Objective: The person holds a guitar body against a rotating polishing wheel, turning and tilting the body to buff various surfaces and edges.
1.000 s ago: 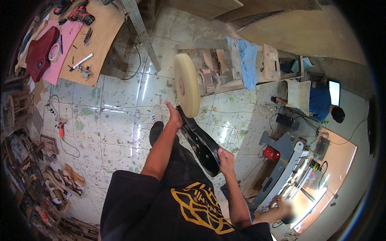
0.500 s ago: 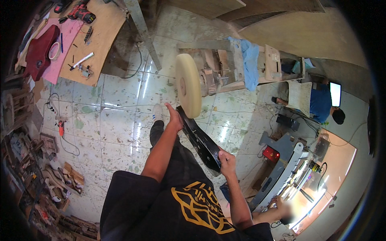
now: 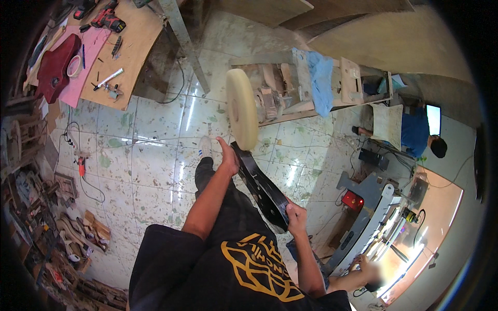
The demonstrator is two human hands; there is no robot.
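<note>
A glossy black electric guitar body (image 3: 259, 181) with cutouts and holes in its face is held on edge between my two hands. My left hand (image 3: 228, 158) presses on its far end, thumb sticking up. At the near end, my right hand (image 3: 296, 217) is closed round the edge, thumb on top. Just beyond the body's far end stands a large pale yellow buffing wheel (image 3: 241, 110). The body's tip is close under the wheel's lower rim; whether they touch I cannot tell. The fingers of my left hand are partly hidden behind the body.
The wheel sits on a wooden machine frame (image 3: 306, 111) draped with a blue cloth (image 3: 320, 78). At left, a table (image 3: 137, 57) bears a red guitar body (image 3: 59, 72) and a cordless drill (image 3: 108, 19). A corded tool (image 3: 81, 167) lies on the floor. Two other people are at right.
The guitar body has tilted, so more of its holed face shows. Its near end and my right hand have shifted slightly right; my left hand stays at the far end.
</note>
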